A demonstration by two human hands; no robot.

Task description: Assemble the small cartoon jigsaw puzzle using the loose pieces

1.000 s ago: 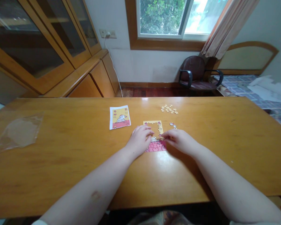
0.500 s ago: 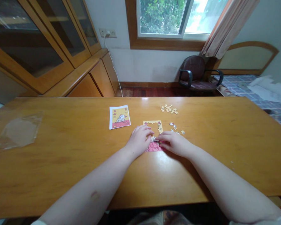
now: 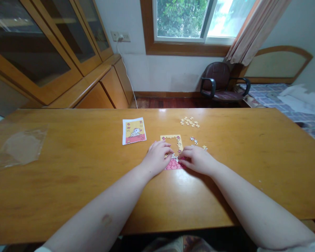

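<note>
Left hand [image 3: 158, 154], fingers slightly parted, covers the left of the rectangular yellow-and-pink jigsaw [image 3: 174, 165], presumably steadying it for the right hand [image 3: 198, 159] opposite, whose fingertip closure cannot be told.

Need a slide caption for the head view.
Bare left hand and right hand at an unfinished pink and yellow jigsaw on a brown wooden table.

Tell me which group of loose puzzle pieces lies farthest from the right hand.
The pale yellow pile, the larger one, farthest back on the table; the smaller white-patterned group lies between it and the right hand.
</note>
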